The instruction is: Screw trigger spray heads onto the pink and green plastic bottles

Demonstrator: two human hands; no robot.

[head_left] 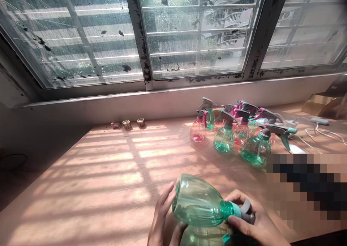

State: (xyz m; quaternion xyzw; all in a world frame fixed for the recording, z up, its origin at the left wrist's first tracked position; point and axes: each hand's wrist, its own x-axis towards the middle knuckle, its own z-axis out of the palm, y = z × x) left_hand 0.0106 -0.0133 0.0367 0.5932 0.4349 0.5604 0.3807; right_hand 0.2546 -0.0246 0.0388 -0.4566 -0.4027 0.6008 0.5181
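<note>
A green see-through spray bottle [199,202] lies on its side in both my hands, low over the wooden table [108,173]. My left hand [162,220] cups its base, fingers curled against the plastic. My right hand [251,226] is wrapped round the neck and the grey and teal trigger head [245,211]. A second green bottle [200,237] shows partly beneath the held one, at the bottom edge.
Several green and pink spray bottles [233,132] stand grouped at the right rear. Three small clear cups [127,124] sit near the window ledge. White cables and a charger [317,126] lie far right, beside a cardboard box [325,103]. A blurred patch covers the right edge.
</note>
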